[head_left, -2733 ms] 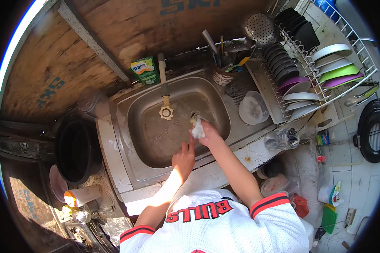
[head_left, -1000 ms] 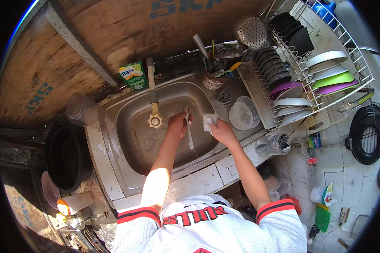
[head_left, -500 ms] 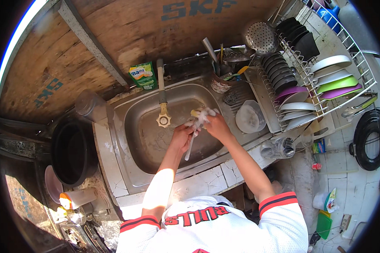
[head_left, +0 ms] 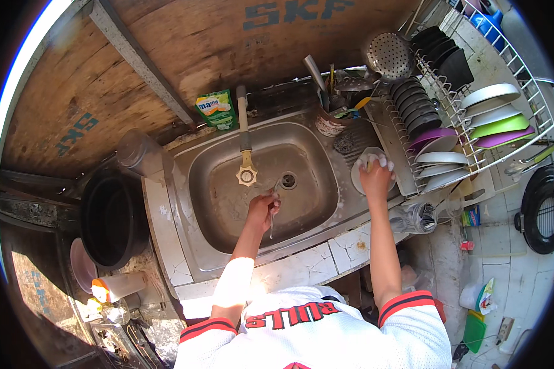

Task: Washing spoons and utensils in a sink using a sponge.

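My left hand point(head_left: 263, 210) is closed around a slender, shiny utensil point(head_left: 272, 230) over the sink basin point(head_left: 228, 215). The utensil's handle end sticks out below my fingers, and its other end points toward the drain; whether it is a spoon or a fork I cannot tell. My right hand point(head_left: 375, 178) reaches into a round whitish plastic tub point(head_left: 356, 178) on the drainboard. White suds cover its bent fingers, which grip a foamy sponge mostly hidden by the hand and lather.
A tap point(head_left: 246, 166) hangs over the basin. Behind the drainboard stands a utensil holder point(head_left: 327, 124), with a scouring pad point(head_left: 343, 144) nearby. The dish rack point(head_left: 458, 163) at right holds plates and bowls. A green soap pouch point(head_left: 216, 109) stands behind the sink; a black basin point(head_left: 108, 218) is at left.
My hands have parted. The right has moved from the foam-covered utensil over the sink to the tub at right. My left hand stays over the basin with the utensil.
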A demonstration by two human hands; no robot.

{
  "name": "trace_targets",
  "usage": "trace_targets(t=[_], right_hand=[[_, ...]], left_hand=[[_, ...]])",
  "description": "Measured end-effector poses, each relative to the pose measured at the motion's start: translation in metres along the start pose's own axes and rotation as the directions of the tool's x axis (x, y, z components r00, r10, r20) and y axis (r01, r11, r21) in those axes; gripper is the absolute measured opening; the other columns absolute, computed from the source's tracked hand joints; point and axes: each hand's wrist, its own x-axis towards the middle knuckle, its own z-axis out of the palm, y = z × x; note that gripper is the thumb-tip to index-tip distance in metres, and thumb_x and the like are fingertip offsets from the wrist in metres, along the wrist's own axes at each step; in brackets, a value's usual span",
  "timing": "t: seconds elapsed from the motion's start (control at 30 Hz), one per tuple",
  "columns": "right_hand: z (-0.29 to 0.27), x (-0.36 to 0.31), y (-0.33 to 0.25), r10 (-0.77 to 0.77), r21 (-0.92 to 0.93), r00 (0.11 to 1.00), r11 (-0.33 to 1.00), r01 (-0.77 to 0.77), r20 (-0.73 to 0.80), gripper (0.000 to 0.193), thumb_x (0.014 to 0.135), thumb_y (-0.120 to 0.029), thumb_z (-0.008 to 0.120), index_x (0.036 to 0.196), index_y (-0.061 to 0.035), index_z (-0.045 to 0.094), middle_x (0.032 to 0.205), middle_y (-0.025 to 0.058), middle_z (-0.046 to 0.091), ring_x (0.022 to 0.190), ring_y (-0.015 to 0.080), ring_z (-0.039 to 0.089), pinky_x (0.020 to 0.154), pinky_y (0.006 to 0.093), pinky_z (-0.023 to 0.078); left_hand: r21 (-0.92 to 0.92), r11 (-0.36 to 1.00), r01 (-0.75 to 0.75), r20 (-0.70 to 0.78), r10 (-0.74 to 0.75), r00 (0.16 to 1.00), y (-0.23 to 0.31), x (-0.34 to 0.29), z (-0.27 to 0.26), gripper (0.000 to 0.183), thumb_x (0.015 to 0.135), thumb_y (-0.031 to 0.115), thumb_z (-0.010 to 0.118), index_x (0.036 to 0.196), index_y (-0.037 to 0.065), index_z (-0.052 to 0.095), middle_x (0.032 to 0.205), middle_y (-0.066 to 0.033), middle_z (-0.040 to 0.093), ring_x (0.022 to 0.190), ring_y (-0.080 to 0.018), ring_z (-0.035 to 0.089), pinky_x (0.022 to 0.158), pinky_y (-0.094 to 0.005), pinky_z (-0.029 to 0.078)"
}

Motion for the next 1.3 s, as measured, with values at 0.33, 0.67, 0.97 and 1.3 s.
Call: trace_targets(t=[0.33, 0.67, 0.97, 1.3], right_hand=[[0.16, -0.135, -0.193, -0.19, 0.717, 0.691, 0.154, -0.68, 0.697, 0.03, 0.082, -0.028, 0.066, 0.099, -0.0028, 0.062, 0.084, 0.0096, 0.067, 0.073, 0.0206, 0.066, 0.062, 0.0355, 0.05], [0.166, -0.115, -0.248, -0.497, 0.318, 0.417, -0.275, -0.907, 0.761, 0.019, 0.084, -0.017, 0.068, 0.097, -0.0045, 0.062, 0.083, 0.0024, 0.063, 0.068, 0.0118, 0.057, 0.058, 0.0292, 0.047], [0.151, -0.029, -0.175, -0.125, 0.453, 0.465, -0.116, -0.884, 0.876, 0.033, 0.082, -0.027, 0.07, 0.107, -0.0054, 0.065, 0.092, 0.0033, 0.067, 0.077, 0.0108, 0.063, 0.068, 0.0264, 0.052], [0.119, -0.005, -0.131, 0.076, 0.709, 0.705, -0.079, -0.701, 0.705, 0.028, 0.087, -0.022, 0.066, 0.109, -0.0042, 0.064, 0.098, 0.0025, 0.065, 0.086, 0.0109, 0.062, 0.074, 0.0261, 0.053]], left_hand=[[0.201, 0.978, 0.052, -0.297, 0.01, 0.955, 0.021, -0.015, -0.032, 0.021, 0.091, 0.009, 0.045, 0.097, -0.008, 0.057, 0.08, -0.0143, 0.062, 0.065, -0.0198, 0.06, 0.051, -0.027, 0.045], [0.491, 0.868, 0.08, -0.371, 0.125, 0.92, 0.034, -0.011, -0.096, 0.02, 0.089, 0.015, 0.057, 0.083, -0.004, 0.061, 0.067, -0.0108, 0.061, 0.047, -0.014, 0.052, 0.04, -0.0247, 0.039], [0.468, 0.882, 0.047, -0.124, 0.013, 0.992, 0.031, 0.013, -0.073, 0.021, 0.091, 0.018, 0.056, 0.096, -0.001, 0.063, 0.077, -0.0056, 0.062, 0.06, -0.0116, 0.057, 0.052, -0.0231, 0.043], [0.474, 0.807, -0.353, -0.14, 0.464, 0.875, 0.005, 0.084, -0.038, 0.032, 0.067, -0.012, 0.068, 0.096, -0.001, 0.064, 0.087, -0.0079, 0.066, 0.076, -0.0178, 0.063, 0.072, -0.0306, 0.053]])
